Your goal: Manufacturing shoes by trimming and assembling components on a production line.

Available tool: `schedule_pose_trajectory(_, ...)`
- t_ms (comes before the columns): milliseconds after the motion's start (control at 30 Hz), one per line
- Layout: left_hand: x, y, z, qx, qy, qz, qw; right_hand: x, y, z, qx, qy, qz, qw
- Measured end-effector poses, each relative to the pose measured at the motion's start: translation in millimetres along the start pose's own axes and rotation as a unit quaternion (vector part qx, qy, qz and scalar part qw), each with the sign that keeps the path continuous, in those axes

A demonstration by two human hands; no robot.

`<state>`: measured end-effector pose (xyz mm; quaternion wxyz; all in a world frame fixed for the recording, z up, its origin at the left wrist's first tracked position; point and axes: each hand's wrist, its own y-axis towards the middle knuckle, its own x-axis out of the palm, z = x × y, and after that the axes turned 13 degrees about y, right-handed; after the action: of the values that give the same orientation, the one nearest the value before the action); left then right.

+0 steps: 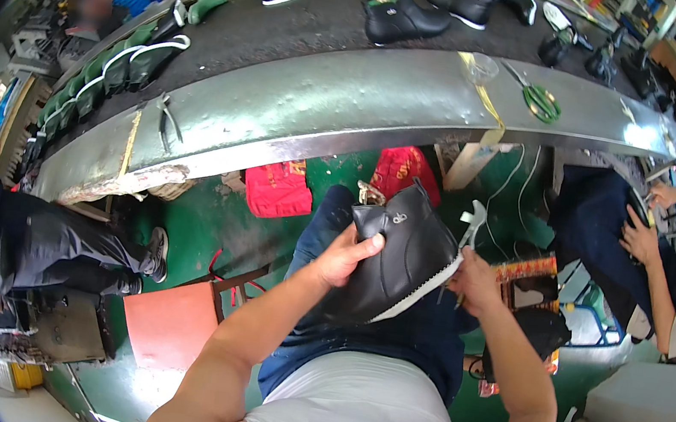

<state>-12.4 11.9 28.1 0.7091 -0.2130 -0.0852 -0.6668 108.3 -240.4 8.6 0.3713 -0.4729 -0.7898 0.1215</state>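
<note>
A black ankle boot with a pale, notched sole edge lies tilted above my lap. My left hand grips it by the side near its top opening, thumb pressed on the upper. At the sole edge on the right, my right hand is closed around a grey tool with a curved head. The tool's head stands up past my fingers, close to the boot; its exact kind is unclear. My right fingers are partly hidden, and whether they touch the sole I cannot tell.
Ahead runs a dark conveyor belt with a metal edge, carrying several black boots. Green-handled scissors and pliers lie on that edge. Red bags are on the green floor. An orange-topped stool stands left. Co-workers sit on both sides.
</note>
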Motion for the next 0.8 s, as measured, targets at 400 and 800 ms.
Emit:
schedule_pose_trajectory(400, -27, 38, -74, 0.134, 0.353, 0.122, 0.918, 53, 36, 54, 0.012, -0.019, 0.004, 1.0)
schedule_pose_trajectory(800, -16, 14, -8, 0.071, 0.521, -0.019, 0.85, 34, 16, 51, -0.102, -0.267, -0.145, 0.947)
